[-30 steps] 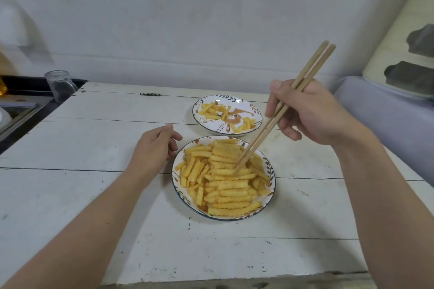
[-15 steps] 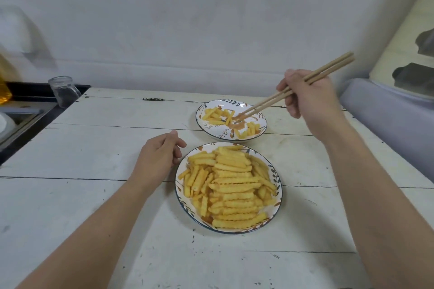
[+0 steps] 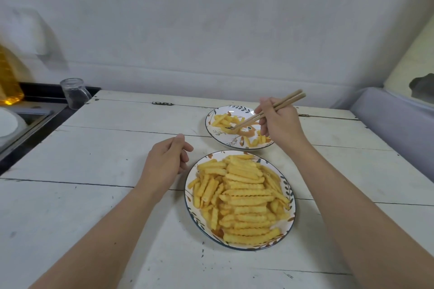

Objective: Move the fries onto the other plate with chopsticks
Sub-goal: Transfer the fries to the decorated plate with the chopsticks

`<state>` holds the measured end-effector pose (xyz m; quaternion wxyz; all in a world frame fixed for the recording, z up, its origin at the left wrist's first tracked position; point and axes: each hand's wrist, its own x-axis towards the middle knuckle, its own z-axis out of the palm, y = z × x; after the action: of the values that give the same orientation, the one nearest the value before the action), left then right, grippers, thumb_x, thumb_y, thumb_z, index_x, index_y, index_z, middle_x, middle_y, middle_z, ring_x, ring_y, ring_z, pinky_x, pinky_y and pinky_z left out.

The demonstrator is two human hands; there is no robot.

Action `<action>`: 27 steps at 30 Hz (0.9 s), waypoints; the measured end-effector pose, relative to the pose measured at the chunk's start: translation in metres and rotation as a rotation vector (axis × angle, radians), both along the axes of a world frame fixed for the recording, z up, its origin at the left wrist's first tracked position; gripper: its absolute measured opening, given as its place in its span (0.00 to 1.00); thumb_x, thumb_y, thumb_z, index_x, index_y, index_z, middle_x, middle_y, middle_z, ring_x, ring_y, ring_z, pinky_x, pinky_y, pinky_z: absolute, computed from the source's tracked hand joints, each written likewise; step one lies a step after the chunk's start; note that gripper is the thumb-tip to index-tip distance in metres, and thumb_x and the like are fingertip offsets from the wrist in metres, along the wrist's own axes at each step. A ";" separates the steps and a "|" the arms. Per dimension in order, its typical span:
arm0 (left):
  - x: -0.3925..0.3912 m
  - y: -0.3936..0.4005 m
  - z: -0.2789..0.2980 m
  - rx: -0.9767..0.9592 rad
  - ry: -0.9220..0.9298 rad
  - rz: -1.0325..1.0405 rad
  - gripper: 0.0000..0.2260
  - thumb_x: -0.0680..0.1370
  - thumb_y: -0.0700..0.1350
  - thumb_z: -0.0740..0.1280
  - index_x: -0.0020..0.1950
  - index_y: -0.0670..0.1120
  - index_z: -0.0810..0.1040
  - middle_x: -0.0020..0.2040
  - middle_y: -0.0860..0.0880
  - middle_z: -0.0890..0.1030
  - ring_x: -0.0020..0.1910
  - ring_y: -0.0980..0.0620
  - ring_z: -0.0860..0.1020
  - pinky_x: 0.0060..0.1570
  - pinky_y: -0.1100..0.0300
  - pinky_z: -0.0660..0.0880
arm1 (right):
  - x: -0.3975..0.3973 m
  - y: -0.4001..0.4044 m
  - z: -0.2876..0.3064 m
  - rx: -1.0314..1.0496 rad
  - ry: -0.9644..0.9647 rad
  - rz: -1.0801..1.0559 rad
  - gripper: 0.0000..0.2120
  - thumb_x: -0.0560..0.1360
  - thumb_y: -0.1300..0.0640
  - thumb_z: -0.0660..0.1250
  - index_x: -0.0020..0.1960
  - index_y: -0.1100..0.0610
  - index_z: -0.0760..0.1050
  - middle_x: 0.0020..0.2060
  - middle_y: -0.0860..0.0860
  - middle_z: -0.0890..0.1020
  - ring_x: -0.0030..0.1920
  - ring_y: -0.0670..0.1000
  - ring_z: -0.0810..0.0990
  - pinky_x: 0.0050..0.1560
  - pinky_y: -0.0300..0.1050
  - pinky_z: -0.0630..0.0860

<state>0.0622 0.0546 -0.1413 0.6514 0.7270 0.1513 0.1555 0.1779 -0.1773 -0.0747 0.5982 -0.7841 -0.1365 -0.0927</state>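
Fingers of the right hand [image 3: 280, 122] pinch the chopsticks [image 3: 267, 111], tips down among a few fries in the far plate [image 3: 217, 135]. Left hand [image 3: 165, 164], loosely curled and empty, rests on the table [image 3: 94, 148] beside the near plate [image 3: 189, 197], heaped with crinkle fries [image 3: 242, 195].

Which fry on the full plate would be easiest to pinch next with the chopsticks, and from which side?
Probably a fry on top of the pile on the near plate. It lies crosswise and uncovered, so bring the chopsticks down from above and pinch its middle across the ridged long sides.
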 end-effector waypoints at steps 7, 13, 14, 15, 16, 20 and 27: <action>-0.001 -0.001 0.000 -0.001 0.003 -0.017 0.21 0.86 0.53 0.60 0.46 0.41 0.84 0.36 0.46 0.78 0.33 0.49 0.77 0.38 0.55 0.74 | -0.019 -0.021 0.033 0.236 -0.042 -0.055 0.25 0.85 0.47 0.56 0.39 0.63 0.76 0.23 0.53 0.74 0.20 0.53 0.72 0.23 0.41 0.66; -0.003 -0.002 0.002 0.001 0.007 -0.026 0.21 0.86 0.53 0.59 0.46 0.41 0.84 0.36 0.47 0.78 0.33 0.49 0.77 0.39 0.55 0.73 | -0.070 -0.018 0.062 0.140 0.072 0.317 0.28 0.84 0.46 0.57 0.31 0.56 0.79 0.23 0.57 0.72 0.22 0.55 0.69 0.23 0.41 0.63; -0.003 -0.002 0.002 0.002 0.009 -0.028 0.21 0.86 0.53 0.59 0.46 0.41 0.84 0.35 0.47 0.78 0.33 0.49 0.77 0.39 0.55 0.73 | -0.076 -0.012 0.060 0.077 0.064 0.377 0.27 0.83 0.45 0.58 0.31 0.55 0.79 0.24 0.58 0.73 0.24 0.56 0.69 0.23 0.42 0.63; -0.003 -0.002 0.003 0.005 0.012 -0.030 0.21 0.86 0.53 0.59 0.46 0.41 0.84 0.35 0.47 0.79 0.33 0.49 0.77 0.39 0.55 0.73 | -0.082 -0.006 0.058 0.021 0.053 0.422 0.26 0.82 0.44 0.58 0.32 0.55 0.80 0.26 0.60 0.73 0.26 0.58 0.69 0.24 0.43 0.63; -0.004 -0.002 0.003 0.008 0.015 -0.030 0.21 0.86 0.53 0.59 0.47 0.41 0.84 0.35 0.47 0.79 0.34 0.49 0.77 0.38 0.55 0.73 | -0.087 -0.001 0.057 -0.028 0.044 0.449 0.25 0.81 0.43 0.58 0.33 0.55 0.80 0.28 0.62 0.74 0.27 0.59 0.69 0.24 0.43 0.62; -0.006 -0.002 0.004 0.014 0.010 -0.036 0.21 0.87 0.52 0.58 0.47 0.41 0.84 0.35 0.47 0.79 0.34 0.48 0.77 0.38 0.54 0.73 | -0.094 0.008 0.061 -0.160 0.030 0.460 0.25 0.84 0.48 0.59 0.36 0.61 0.79 0.27 0.52 0.75 0.26 0.48 0.71 0.24 0.37 0.64; -0.003 -0.001 0.002 -0.001 0.009 -0.046 0.21 0.86 0.53 0.59 0.46 0.41 0.84 0.36 0.46 0.78 0.34 0.49 0.77 0.38 0.55 0.73 | -0.067 -0.009 0.081 0.092 -0.081 0.225 0.20 0.81 0.50 0.65 0.32 0.54 0.80 0.24 0.47 0.72 0.24 0.46 0.67 0.26 0.37 0.61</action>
<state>0.0590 0.0534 -0.1393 0.6547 0.7305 0.1375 0.1373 0.1108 -0.1867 0.0063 0.6341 -0.7313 -0.2432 -0.0630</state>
